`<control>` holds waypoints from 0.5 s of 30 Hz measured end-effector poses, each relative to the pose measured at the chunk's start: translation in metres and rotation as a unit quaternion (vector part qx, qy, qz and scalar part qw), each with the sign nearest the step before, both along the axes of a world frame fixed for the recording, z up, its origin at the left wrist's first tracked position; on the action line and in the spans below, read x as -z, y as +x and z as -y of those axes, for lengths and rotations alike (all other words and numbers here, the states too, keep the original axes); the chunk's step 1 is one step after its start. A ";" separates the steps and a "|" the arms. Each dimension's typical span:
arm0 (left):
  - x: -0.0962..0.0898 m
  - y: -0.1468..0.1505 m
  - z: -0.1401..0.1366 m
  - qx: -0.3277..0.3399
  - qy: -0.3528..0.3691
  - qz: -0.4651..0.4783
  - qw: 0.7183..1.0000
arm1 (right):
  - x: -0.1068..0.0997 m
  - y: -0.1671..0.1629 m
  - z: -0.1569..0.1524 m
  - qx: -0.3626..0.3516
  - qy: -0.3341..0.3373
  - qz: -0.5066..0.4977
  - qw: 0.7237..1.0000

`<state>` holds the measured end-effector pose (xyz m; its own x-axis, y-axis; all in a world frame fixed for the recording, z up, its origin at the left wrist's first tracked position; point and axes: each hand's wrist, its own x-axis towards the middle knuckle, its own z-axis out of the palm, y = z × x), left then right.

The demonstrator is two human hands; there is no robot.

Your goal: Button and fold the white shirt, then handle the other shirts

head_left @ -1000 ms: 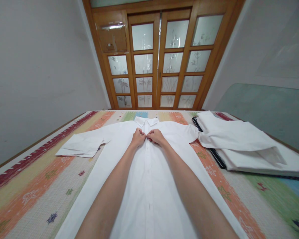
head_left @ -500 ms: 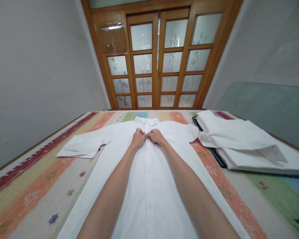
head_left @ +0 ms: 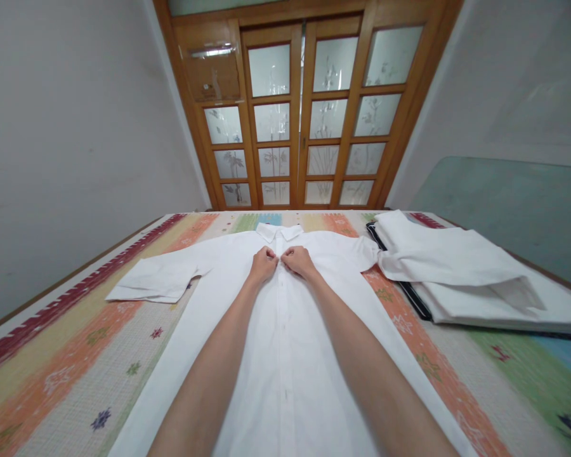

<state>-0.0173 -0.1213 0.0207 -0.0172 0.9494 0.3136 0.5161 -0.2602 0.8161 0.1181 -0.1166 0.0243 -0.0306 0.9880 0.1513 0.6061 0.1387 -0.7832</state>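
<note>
A white long-sleeved shirt (head_left: 285, 343) lies front side up, its collar (head_left: 280, 232) at the far end and its button placket running down the middle. Just below the collar, my left hand (head_left: 265, 263) pinches the left side of the placket. My right hand (head_left: 297, 260) pinches the other side, close beside it. The fingertips nearly meet at the placket; any button between them is too small to make out. To the left, one sleeve (head_left: 155, 277) is spread out with its end bent toward me. The other sleeve reaches out to the right.
A multicoloured striped cloth (head_left: 137, 355) covers the surface under the shirt. At the right lies a stack of folded white garments (head_left: 495, 298) with a dark-edged piece beneath; the right sleeve runs up to it. Wooden doors with glass panes (head_left: 299, 120) stand beyond, between pale walls.
Both hands stay at the same place on the placket, with only slight finger movement. The shirt and the stack lie as before.
</note>
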 end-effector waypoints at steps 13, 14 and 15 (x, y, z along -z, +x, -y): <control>0.002 0.000 -0.002 0.002 -0.001 0.018 1.000 | 0.006 0.001 -0.007 -0.037 0.005 0.006 0.999; 0.002 0.000 -0.002 0.001 0.001 0.016 1.000 | 0.005 0.001 -0.007 -0.036 0.005 0.010 0.999; 0.002 0.000 -0.001 -0.001 0.003 0.014 1.000 | 0.004 0.001 -0.007 -0.035 0.005 0.015 0.999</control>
<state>-0.0172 -0.1203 0.0185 -0.0284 0.9472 0.3195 0.4931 -0.2648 0.8287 0.1188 -0.1099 0.0199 -0.1039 0.9816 0.1602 0.6173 0.1899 -0.7634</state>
